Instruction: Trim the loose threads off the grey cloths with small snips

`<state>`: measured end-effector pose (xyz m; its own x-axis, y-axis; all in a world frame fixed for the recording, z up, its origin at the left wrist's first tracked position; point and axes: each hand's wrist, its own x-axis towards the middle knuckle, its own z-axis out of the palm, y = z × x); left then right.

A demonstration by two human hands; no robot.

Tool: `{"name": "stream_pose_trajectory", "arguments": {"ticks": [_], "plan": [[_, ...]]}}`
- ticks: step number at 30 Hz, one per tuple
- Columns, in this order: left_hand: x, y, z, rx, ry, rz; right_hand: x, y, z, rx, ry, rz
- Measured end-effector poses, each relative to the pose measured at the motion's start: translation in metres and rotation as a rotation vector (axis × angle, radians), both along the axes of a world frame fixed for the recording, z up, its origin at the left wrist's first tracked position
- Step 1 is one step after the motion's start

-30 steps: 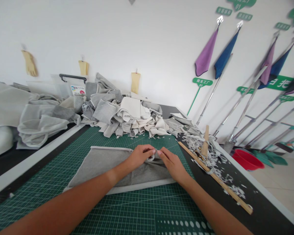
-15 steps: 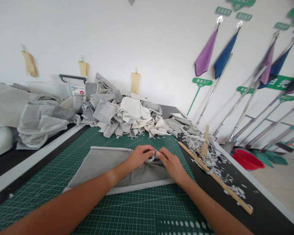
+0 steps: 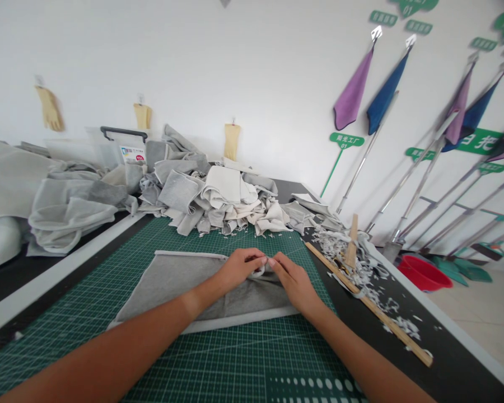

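A grey fabric piece [image 3: 172, 280] with pale rolled edges lies on a green cutting mat [image 3: 218, 358] in front of me. My left hand [image 3: 240, 268] pinches its far edge right of the middle, and my right hand [image 3: 292, 280] pinches the same edge close beside it. The fingertips of both hands almost meet, and the fabric is gathered up and creased between them. A small pale curl of the edge shows under the left fingers. Exactly what sits between the fingertips is too small to make out.
Behind the mat stands a heap of grey and white cloth pieces [image 3: 222, 190]. More cloth [image 3: 71, 207] lies at the left. On the right are a wooden strip [image 3: 386, 319], a shorter wooden piece [image 3: 351, 246] and fabric scraps [image 3: 378, 280]. A red basin [image 3: 424, 273] stands beyond the table edge.
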<state>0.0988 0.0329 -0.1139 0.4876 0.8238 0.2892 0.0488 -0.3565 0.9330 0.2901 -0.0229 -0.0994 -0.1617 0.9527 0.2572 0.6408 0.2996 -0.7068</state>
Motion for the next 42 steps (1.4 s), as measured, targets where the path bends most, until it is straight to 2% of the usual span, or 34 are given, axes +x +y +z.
{"name": "stream_pose_trajectory", "arguments": {"ticks": [8, 18, 31, 42], "plan": [[0.0009, 0.0004, -0.0005, -0.026, -0.017, 0.023, -0.0016, -0.0019, 0.0019, -0.03, 0.013, -0.011], [0.0004, -0.0016, 0.0036, -0.022, -0.017, -0.005, -0.0002, -0.0005, -0.0013, 0.02, -0.014, -0.001], [0.0012, 0.0005, 0.0016, -0.052, -0.053, 0.038, -0.002, -0.0034, 0.0038, -0.003, 0.039, -0.038], [0.0008, -0.0007, 0.0021, -0.051, -0.051, 0.026, -0.001, -0.003, -0.0001, 0.01, -0.011, -0.021]]}}
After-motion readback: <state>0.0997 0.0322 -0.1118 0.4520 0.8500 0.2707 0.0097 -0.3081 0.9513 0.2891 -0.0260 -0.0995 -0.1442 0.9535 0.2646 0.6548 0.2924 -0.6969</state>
